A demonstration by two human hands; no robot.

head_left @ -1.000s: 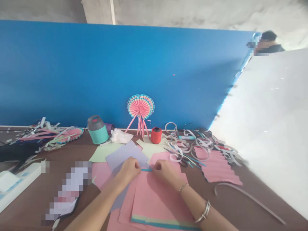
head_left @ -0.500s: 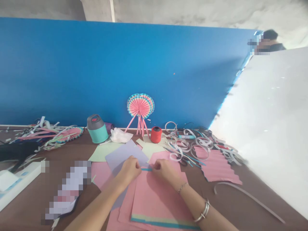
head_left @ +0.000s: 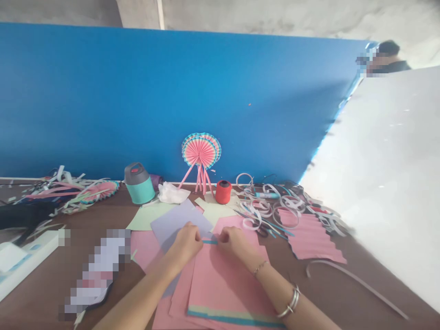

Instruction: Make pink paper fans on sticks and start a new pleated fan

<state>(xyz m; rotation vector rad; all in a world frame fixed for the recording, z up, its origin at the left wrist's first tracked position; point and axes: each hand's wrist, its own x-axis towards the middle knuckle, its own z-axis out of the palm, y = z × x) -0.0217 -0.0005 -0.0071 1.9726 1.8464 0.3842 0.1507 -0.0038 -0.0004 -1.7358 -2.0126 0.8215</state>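
Observation:
A pink sheet of paper [head_left: 230, 279] lies in front of me, with a yellow and blue band along its near edge and a narrow blue strip at its far edge. My left hand [head_left: 188, 240] pinches the far left part of that edge. Opposite it, my right hand [head_left: 233, 240] is curled closed on the far right part. Fingertips of both hands are partly hidden behind the knuckles. Under the sheet are more pink papers [head_left: 178, 298], and a lavender sheet [head_left: 172, 220] sticks out beyond my left hand.
Finished pleated fans [head_left: 201, 151] lean on the blue partition. A red thread spool [head_left: 223, 192], a teal container [head_left: 140, 188] and curled paper strips [head_left: 261, 206] stand along the back. Right lies a pleated pink sheet [head_left: 311, 236]; left, a white power strip [head_left: 34, 261].
Almost nothing differs. Both hands keep their pinch at the far edge of the pink sheet, and the view has shifted very slightly.

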